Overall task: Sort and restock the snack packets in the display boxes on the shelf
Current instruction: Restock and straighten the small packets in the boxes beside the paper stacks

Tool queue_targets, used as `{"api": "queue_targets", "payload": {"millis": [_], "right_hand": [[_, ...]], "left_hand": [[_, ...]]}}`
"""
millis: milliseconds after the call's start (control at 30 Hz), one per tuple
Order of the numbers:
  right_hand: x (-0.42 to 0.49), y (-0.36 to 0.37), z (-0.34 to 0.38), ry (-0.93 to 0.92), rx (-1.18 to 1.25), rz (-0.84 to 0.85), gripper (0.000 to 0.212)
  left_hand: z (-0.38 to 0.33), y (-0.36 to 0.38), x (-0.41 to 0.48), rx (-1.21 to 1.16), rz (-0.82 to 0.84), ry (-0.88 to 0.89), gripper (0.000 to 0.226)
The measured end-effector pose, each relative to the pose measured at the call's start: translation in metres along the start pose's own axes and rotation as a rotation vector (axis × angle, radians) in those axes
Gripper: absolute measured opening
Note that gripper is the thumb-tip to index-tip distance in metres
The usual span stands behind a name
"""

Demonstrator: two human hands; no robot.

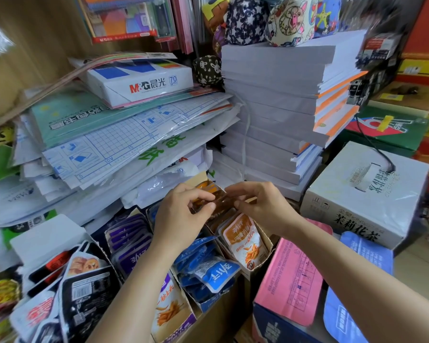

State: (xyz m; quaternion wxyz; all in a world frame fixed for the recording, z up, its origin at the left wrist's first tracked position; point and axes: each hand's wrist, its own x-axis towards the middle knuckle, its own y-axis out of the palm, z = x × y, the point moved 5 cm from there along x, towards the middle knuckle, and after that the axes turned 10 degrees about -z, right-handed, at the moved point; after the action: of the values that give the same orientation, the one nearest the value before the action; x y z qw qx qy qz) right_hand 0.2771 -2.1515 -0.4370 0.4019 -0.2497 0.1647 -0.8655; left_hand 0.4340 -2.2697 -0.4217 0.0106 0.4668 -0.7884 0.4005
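Note:
Both hands meet over the far end of an orange display box (266, 240) in the middle of the view. My left hand (181, 214) and my right hand (258, 201) pinch a small bundle of orange snack packets (221, 200) between fingers and thumbs, just above the box. More orange packets (243, 240) stand in that box. To its left lie a blue box with blue packets (208, 268), a purple box with purple packets (129, 241), and black packets (84, 280).
Tall white paper stacks (278, 115) and a slanting pile of plastic-wrapped sheets (114, 134) rise right behind the boxes. A white tea carton (372, 194) stands at the right, with a pink-topped box (290, 276) in front of it.

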Motion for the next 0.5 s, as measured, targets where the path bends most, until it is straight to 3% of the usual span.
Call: {"api": "queue_targets", "payload": {"millis": [267, 500], "right_hand": [[-0.002, -0.003, -0.013, 0.119, 0.039, -0.082, 0.020], [-0.007, -0.006, -0.006, 0.086, -0.008, 0.015, 0.026]], "left_hand": [[0.003, -0.003, 0.006, 0.059, -0.135, -0.014, 0.023], [-0.006, 0.001, 0.001, 0.168, 0.085, 0.056, 0.022]]}}
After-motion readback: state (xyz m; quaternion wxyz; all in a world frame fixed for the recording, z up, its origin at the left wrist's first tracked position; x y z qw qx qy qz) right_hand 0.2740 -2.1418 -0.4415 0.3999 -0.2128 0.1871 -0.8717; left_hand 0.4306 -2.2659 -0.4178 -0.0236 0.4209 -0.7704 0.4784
